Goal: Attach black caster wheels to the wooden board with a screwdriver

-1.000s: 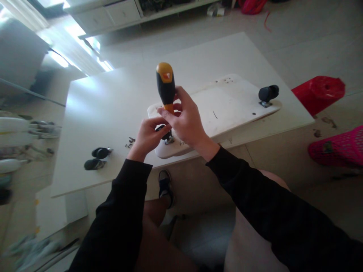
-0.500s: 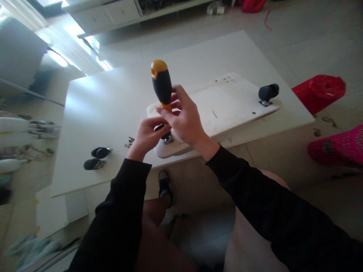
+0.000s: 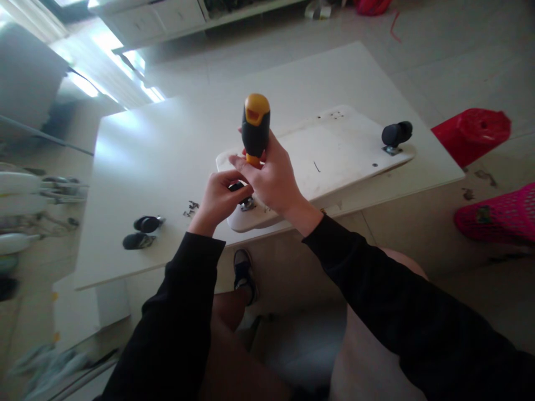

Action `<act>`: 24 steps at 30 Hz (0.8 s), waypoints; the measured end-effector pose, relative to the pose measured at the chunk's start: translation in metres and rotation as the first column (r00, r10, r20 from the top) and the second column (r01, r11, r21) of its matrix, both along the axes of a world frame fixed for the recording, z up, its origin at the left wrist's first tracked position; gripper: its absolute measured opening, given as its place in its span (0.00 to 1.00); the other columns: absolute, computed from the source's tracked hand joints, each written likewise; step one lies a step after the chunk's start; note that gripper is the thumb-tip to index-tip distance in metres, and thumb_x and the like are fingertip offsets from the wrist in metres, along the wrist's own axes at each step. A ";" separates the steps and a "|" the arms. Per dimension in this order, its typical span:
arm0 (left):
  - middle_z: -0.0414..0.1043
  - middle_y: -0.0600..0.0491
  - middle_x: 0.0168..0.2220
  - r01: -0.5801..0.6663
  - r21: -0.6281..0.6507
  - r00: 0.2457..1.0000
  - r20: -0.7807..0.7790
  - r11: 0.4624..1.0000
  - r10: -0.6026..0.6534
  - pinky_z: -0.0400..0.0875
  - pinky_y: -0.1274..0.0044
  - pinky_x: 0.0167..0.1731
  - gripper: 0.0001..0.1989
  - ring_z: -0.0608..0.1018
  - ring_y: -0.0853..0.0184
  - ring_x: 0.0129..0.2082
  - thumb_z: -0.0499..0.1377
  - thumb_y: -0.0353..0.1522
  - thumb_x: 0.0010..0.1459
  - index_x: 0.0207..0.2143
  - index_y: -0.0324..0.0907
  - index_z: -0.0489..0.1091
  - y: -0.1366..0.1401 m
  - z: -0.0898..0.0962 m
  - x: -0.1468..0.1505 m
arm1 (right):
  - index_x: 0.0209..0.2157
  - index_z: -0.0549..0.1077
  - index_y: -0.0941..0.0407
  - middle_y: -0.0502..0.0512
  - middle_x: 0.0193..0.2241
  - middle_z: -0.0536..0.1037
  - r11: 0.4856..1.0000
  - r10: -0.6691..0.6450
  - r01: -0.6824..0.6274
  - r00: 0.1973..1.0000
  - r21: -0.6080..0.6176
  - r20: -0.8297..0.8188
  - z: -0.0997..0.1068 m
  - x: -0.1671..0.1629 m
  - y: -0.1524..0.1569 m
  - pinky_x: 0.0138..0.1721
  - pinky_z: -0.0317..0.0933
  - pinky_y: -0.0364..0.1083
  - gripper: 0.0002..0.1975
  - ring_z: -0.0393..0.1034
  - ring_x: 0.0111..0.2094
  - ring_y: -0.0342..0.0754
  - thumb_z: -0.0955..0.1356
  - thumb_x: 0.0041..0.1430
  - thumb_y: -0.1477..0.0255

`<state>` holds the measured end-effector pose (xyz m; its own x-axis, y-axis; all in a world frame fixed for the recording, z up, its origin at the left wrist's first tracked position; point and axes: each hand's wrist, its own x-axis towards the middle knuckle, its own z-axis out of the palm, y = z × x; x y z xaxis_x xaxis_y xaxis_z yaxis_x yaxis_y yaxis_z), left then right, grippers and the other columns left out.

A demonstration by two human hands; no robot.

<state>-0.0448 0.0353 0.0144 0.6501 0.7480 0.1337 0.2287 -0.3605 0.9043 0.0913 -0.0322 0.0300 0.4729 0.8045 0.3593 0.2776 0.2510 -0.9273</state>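
My right hand (image 3: 273,175) is closed around the lower handle of a black and yellow screwdriver (image 3: 256,129), which stands nearly upright with its shaft hidden behind my fingers. Beside it, my left hand (image 3: 221,197) pinches a black caster wheel (image 3: 236,187) whose metal plate (image 3: 247,204) rests at the near left corner of a white board (image 3: 305,161). At the board's far right end stands another caster wheel (image 3: 396,135). Small holes show near the board's back edge.
The board lies on a white table (image 3: 167,139). Two loose caster wheels (image 3: 144,231) lie at its left, with a cluster of small screws (image 3: 191,209) nearer the board. A red stool (image 3: 472,133) and a pink basket (image 3: 497,214) stand right of the table.
The screwdriver's handle has swung to the right and now points more toward me. My left hand stays on the caster wheel, and the board has not visibly moved.
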 end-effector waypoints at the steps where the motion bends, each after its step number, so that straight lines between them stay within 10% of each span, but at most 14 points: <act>1: 0.81 0.53 0.27 0.001 0.002 1.000 -0.010 1.000 -0.001 0.73 0.77 0.28 0.03 0.79 0.67 0.28 0.69 0.32 0.52 0.29 0.41 0.81 0.001 0.000 -0.001 | 0.48 0.70 0.52 0.50 0.40 0.78 1.000 0.000 0.000 1.000 0.006 0.011 0.000 0.000 0.000 0.50 0.73 0.49 0.14 0.75 0.42 0.46 0.74 0.65 0.66; 10: 0.80 0.55 0.27 -0.140 0.018 0.990 -0.003 0.990 0.140 0.75 0.77 0.32 0.03 0.79 0.69 0.30 0.70 0.27 0.49 0.27 0.40 0.79 -0.002 0.000 0.007 | 0.43 0.65 0.50 0.47 0.39 0.75 0.999 0.034 -0.034 0.999 0.028 0.002 0.009 -0.001 -0.008 0.44 0.73 0.48 0.15 0.74 0.39 0.44 0.74 0.65 0.66; 24: 0.81 0.50 0.37 0.152 0.231 0.934 -0.352 0.961 -0.063 0.75 0.64 0.47 0.07 0.80 0.59 0.39 0.69 0.32 0.53 0.36 0.44 0.82 0.000 0.007 -0.018 | 0.49 0.65 0.46 0.45 0.36 0.78 0.967 0.000 0.083 0.946 0.241 -0.324 0.009 0.008 0.001 0.44 0.77 0.48 0.19 0.81 0.38 0.45 0.74 0.65 0.57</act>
<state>-0.0627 0.0356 0.0211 0.7642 0.6417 0.0651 0.4514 -0.6042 0.6566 0.0988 -0.0312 0.0386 0.6266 0.6859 0.3700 -0.0065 0.4793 -0.8776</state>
